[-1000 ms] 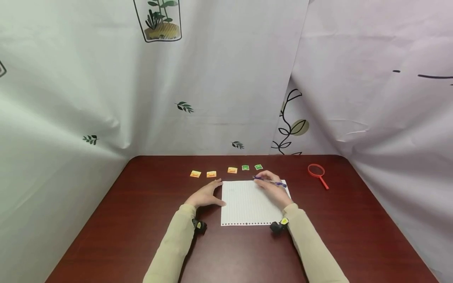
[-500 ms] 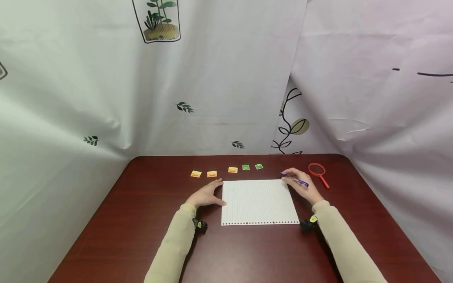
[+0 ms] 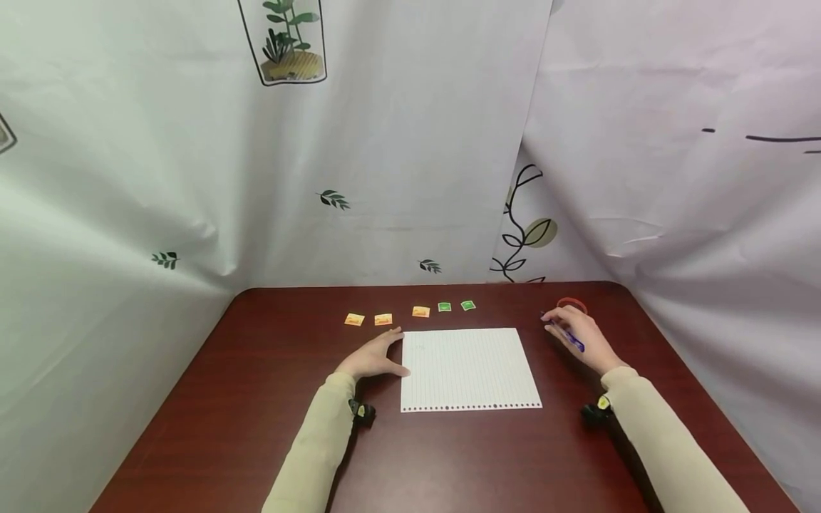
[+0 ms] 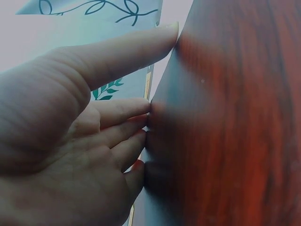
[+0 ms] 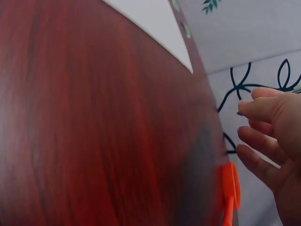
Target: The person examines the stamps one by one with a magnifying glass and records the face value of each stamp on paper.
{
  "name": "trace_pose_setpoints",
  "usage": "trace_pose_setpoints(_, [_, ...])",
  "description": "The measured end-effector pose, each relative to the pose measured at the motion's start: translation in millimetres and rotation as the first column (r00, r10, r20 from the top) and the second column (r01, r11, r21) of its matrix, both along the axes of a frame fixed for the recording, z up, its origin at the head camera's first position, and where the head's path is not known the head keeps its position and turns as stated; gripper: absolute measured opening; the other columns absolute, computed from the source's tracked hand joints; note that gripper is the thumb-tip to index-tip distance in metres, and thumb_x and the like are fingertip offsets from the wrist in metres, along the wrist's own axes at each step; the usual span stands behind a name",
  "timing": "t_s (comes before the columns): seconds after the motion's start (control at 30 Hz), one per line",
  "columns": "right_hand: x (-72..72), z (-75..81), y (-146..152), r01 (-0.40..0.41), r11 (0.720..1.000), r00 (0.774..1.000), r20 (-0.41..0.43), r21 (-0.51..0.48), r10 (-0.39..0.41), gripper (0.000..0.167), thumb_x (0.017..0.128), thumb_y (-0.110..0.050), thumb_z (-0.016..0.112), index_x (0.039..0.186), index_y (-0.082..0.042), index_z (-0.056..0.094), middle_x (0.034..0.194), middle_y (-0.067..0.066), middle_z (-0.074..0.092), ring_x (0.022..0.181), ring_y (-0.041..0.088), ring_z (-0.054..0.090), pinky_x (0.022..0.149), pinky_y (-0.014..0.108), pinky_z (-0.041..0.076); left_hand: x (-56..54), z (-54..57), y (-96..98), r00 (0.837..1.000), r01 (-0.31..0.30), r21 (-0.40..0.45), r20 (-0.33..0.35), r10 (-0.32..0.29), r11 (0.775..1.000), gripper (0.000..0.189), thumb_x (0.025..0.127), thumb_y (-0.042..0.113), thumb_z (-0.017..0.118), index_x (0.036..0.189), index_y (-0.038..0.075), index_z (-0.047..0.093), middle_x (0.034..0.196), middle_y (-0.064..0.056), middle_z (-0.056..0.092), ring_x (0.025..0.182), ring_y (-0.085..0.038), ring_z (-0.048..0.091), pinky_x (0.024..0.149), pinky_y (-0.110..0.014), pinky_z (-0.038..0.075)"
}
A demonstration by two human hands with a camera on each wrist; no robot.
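Observation:
A white ruled sheet of paper (image 3: 471, 370) lies on the table with its row of punched holes toward me. My left hand (image 3: 370, 358) rests at the sheet's left edge, thumb and fingers spread and fairly straight, the thumb tip touching the paper. To the right of the sheet, my right hand (image 3: 589, 340) pinches a blue-purple pen (image 3: 574, 343) above the table. Only a dark tip of it shows in the right wrist view. Beyond that hand is a red magnifying glass (image 3: 573, 301), its handle hidden in the head view; the right wrist view shows part of its orange-red rim (image 5: 231, 186).
Three orange stickers (image 3: 383, 319) and two green stickers (image 3: 468, 305) lie in a row behind the paper. The dark red-brown table (image 3: 449, 456) ends against a white patterned cloth (image 3: 410, 178) at the back and sides.
My right hand has moved right with the pen, off the sheet and toward the magnifying glass, now covering its handle. The left hand and paper have stayed in place.

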State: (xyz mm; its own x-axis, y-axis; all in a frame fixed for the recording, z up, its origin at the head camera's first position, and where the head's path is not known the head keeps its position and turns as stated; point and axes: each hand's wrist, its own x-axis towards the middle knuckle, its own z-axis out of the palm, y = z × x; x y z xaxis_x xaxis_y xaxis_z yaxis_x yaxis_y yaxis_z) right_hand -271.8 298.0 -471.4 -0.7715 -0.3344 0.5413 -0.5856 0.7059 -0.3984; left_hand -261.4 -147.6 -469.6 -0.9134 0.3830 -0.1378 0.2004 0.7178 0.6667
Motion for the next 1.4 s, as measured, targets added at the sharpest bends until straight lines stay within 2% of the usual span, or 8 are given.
trace_pose_setpoints(0.1, [1.6,-3.3,6,0.027,0.997,0.996,0.088,0.070,-0.033,0.018,0.092,-0.005,0.072,0.110,-0.007,0.070,0.106,0.007,0.064,0.088,0.024,0.065,0.081,0.049,0.054,1.4,-1.1,0.1,1.000,-0.001,-0.002,-0.002,0.001,1.000,0.090,0.078,0.026,0.087,0.153,0.003,0.042,0.163,-0.013,0.030,0.148,-0.033,0.030,0.114,-0.053,0.033])
trace_pose_setpoints(0.17, [3.5,-5.4,10,0.040,0.993,0.987,0.149,0.111,-0.056,0.018,0.094,-0.007,0.070,0.112,-0.010,0.070,0.111,0.006,0.061,0.093,0.025,0.063,0.084,0.050,0.053,2.2,-1.4,0.1,1.000,0.001,0.003,-0.005,-0.001,1.000,0.090,0.078,0.026,0.087,0.152,0.003,0.042,0.163,-0.014,0.030,0.148,-0.034,0.030,0.114,-0.054,0.033])
trace_pose_setpoints(0.23, [4.5,-7.7,13,0.040,0.990,0.982,0.176,0.135,-0.064,0.018,0.094,-0.006,0.070,0.112,-0.010,0.070,0.114,0.008,0.060,0.095,0.027,0.063,0.086,0.052,0.053,2.2,-2.1,-0.3,1.000,0.003,0.001,-0.006,-0.003,1.000,0.090,0.078,0.026,0.086,0.152,0.003,0.042,0.163,-0.014,0.030,0.148,-0.034,0.030,0.114,-0.053,0.033])
trace_pose_setpoints(0.63, [7.6,-16.9,16,0.050,0.978,0.985,0.154,0.202,-0.082,0.021,0.092,0.001,0.069,0.109,-0.011,0.070,0.115,0.013,0.063,0.096,0.031,0.065,0.085,0.055,0.053,4.6,-4.2,-0.6,1.000,-0.012,0.012,0.000,0.012,1.000,0.089,0.078,0.026,0.086,0.152,0.003,0.042,0.163,-0.012,0.030,0.148,-0.033,0.031,0.114,-0.053,0.033])
trace_pose_setpoints(0.83, [7.6,-20.8,15,0.055,0.980,0.980,0.177,0.192,-0.090,0.021,0.091,0.000,0.070,0.109,-0.011,0.070,0.121,0.017,0.063,0.108,0.038,0.064,0.089,0.057,0.051,7.2,-4.5,0.4,1.000,-0.005,0.008,-0.001,0.005,1.000,0.088,0.078,0.024,0.086,0.152,0.002,0.042,0.163,-0.013,0.031,0.148,-0.034,0.031,0.114,-0.053,0.033])
trace_pose_setpoints(1.13, [8.3,-16.3,12,0.039,0.979,0.978,0.192,0.200,-0.078,0.020,0.092,0.002,0.069,0.108,-0.011,0.071,0.115,0.014,0.065,0.107,0.036,0.065,0.089,0.057,0.051,7.2,-3.0,0.5,1.000,-0.001,0.003,-0.002,0.001,1.000,0.089,0.078,0.024,0.085,0.152,0.001,0.042,0.163,-0.014,0.030,0.148,-0.034,0.030,0.114,-0.053,0.033])
trace_pose_setpoints(1.4, [5.8,-12.6,9,0.065,0.972,0.971,0.212,0.228,-0.115,0.019,0.092,0.000,0.064,0.105,-0.010,0.073,0.118,0.020,0.063,0.107,0.040,0.063,0.089,0.059,0.050,3.6,-1.5,-0.1,1.000,0.007,0.009,-0.014,-0.007,1.000,0.089,0.078,0.024,0.086,0.152,0.000,0.042,0.162,-0.014,0.030,0.148,-0.035,0.030,0.114,-0.054,0.032])
